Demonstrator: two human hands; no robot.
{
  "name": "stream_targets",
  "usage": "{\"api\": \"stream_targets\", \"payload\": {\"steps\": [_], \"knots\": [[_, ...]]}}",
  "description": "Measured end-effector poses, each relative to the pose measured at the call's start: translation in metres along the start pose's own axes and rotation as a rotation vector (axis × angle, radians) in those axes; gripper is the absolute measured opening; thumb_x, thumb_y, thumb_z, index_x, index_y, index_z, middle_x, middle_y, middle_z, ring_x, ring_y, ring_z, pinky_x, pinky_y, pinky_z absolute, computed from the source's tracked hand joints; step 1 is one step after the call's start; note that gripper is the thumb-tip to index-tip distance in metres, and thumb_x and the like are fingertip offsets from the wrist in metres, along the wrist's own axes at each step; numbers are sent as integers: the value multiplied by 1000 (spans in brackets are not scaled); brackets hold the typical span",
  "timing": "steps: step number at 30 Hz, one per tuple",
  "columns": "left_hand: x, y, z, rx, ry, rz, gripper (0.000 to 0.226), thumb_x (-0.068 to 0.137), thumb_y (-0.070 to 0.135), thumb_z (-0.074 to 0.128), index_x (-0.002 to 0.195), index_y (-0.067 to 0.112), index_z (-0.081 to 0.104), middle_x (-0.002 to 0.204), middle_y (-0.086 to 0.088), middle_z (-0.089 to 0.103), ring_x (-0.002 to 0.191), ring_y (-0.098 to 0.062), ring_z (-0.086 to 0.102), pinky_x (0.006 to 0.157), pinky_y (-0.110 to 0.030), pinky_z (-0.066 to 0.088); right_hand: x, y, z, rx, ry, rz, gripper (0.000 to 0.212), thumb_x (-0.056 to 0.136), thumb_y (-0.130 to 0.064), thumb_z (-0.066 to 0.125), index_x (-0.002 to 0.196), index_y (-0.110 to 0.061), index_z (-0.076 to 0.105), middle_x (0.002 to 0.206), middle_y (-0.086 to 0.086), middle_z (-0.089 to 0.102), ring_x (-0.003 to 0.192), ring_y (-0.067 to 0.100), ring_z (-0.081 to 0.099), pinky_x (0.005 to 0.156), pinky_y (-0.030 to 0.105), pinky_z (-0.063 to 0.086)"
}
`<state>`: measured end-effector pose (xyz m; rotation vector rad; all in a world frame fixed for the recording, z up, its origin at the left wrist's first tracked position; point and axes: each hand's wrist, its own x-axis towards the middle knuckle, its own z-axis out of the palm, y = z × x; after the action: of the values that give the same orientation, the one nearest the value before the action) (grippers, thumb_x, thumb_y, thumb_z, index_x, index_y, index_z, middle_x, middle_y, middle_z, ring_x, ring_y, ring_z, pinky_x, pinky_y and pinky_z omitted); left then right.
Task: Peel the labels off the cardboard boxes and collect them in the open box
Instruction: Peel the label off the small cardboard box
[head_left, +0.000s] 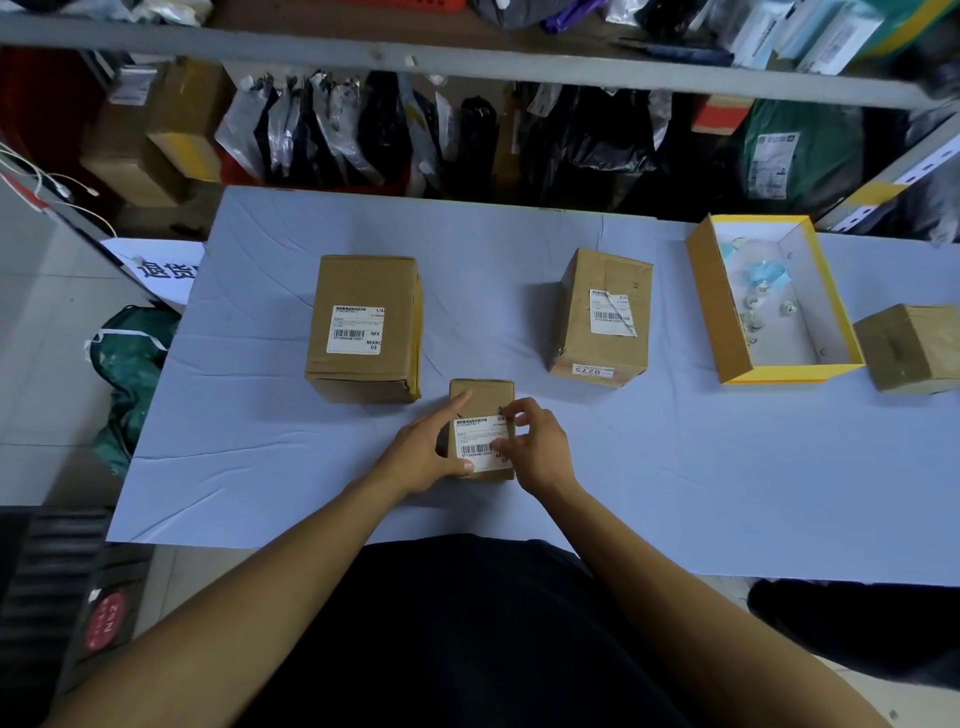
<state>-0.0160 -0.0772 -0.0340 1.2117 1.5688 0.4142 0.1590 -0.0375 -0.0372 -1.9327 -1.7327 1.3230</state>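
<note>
Right hand: fingers curled at the right edge of the label on the small box, thumb and forefinger look to be pinching or picking at that edge. Can't tell if a corner is actually lifted yet. Left hand: wraps the box's left side, forefinger lying along the top, thumb at the near lower corner. It's the brace.

Small box sits on the blue table cover, near edge centre, right in front of the person.

Doing the step well, my read: get a nail under one corner first, then pull low and slow, back across the label rather than straight up, so the paper doesn't tear. Left hand should press down hard, since the box is small and light-looking and will lift with the label otherwise.

Outward: big left box stands just behind-left, its near corner close to the small box, label still on. Middle box sits behind-right, well apart, label wrinkled, a second sticker on its near face. Open yellow box is far right, bits already inside. Plain brown box just beyond it, no label visible.

Room: the path from small box to yellow box runs over bare cover, passing in front of the middle box. Yellow box's near wall is raised, so lift over it. The cover's near edge is close to the working box; don't slide it toward the body.
</note>
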Motion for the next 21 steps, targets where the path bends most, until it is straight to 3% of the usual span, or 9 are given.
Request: {"api": "stream_targets", "payload": {"steps": [6,15,21], "knots": [[0,0,0,-25,-3,-6,98,76,13,79,146,51,22,143,3,49,120,-14,52,98,-29,50,2,-1,2,-3,-15,-3,19,82,-7,66,88,-23,57,113,8,50,96,28,61,75,35,54],[1,0,1,-4,-2,2,97,77,14,78,148,48,21,147,2,46,125,-17,49,101,-33,48,-3,1,2,68,31,-7,33,83,-12,67,108,-28,51,114,3,58,92,21,62,79,45,57],[1,-1,1,-14,3,6,97,77,14,79,147,50,21,146,2,46,125,-17,49,101,-34,49,-3,0,1,43,15,-3,32,85,-12,66,112,-23,55,118,5,54,93,19,59,80,38,55]]}}
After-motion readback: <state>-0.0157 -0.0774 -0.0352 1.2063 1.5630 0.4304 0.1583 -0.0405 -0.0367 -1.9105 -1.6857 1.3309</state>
